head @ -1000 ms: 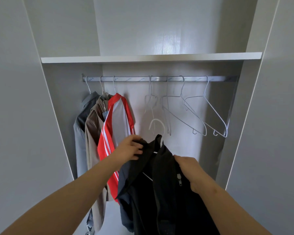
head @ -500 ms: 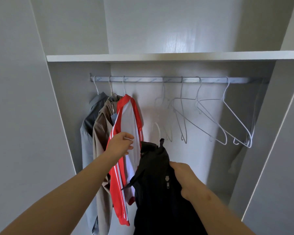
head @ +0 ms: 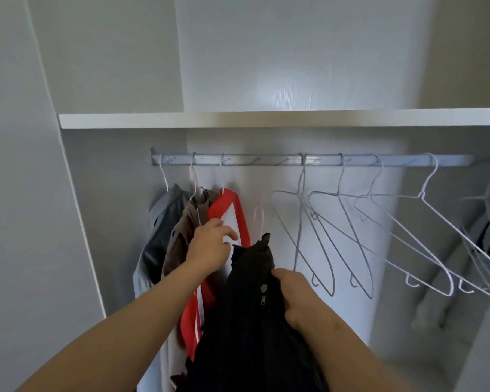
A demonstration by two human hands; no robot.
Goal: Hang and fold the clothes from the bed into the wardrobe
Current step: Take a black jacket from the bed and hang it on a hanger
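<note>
Left hand (head: 210,247): fingers loosely spread, in front of red-and-white jacket (head: 236,212). Right hand (head: 294,295): fingers curled, gripping black jacket (head: 246,321) fabric.

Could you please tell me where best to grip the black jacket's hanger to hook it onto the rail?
Pinch the hanger hook at its stem, just above the collar of the black jacket, from the left with the left hand; its upright curved top should stay clear for the rail.
</note>
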